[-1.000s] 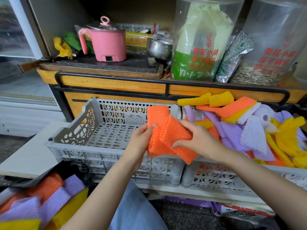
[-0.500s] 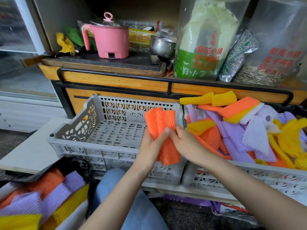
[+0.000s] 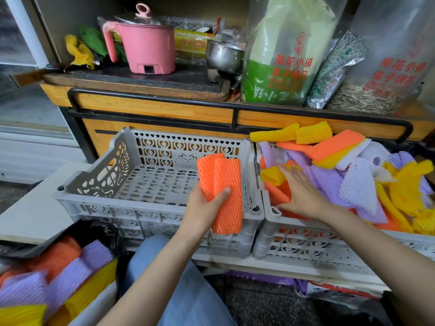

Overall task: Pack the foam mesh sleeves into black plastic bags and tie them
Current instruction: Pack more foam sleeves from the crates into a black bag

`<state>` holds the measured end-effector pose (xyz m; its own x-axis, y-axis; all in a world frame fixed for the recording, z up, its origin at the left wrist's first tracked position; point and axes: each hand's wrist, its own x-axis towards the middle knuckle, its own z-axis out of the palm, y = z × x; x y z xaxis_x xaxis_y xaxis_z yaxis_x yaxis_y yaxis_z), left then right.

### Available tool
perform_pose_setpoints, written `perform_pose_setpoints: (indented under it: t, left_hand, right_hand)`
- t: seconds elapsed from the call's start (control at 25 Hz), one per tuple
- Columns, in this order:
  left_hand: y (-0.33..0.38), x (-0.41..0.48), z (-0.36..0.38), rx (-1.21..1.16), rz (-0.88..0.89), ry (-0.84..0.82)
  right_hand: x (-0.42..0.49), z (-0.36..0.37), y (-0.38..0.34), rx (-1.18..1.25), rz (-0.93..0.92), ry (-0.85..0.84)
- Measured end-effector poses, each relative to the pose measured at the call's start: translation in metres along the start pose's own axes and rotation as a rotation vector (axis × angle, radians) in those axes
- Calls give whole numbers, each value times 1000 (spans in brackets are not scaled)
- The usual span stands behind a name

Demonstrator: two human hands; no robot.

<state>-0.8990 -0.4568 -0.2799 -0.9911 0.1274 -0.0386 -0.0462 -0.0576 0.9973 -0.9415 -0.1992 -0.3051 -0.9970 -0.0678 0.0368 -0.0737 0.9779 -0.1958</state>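
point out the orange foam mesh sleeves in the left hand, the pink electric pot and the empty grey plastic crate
orange foam mesh sleeves [image 3: 226, 191], head view, middle of the front sleeve
pink electric pot [image 3: 147, 49], head view, side of its body
empty grey plastic crate [image 3: 188, 150], head view, perforated back wall

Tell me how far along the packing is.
Partly done. The black bag at lower left already holds sleeves and is untied. The left hand grips orange sleeves; the right hand reaches into the right crate, which is well stocked.
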Motion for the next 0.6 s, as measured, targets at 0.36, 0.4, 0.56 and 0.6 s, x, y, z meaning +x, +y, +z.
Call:
perform_pose_setpoints:
  t: [0.36,0.4,0.56,0.6]
  left_hand:
    - [-8,4,-8,26,-47,-17]
    - [-10,5,-9,12,-43,-1]
    - [-12,8,-14,-15,-14,95]
    - [-11,7,-16,-15,7,116]
  right_hand:
    - [28,-4,17,-60,19,184]
    - [27,-9,14,-43,30,236]
    - [22,-34,-17,75,54,479]
    - [20,-40,-30,119,34,532]
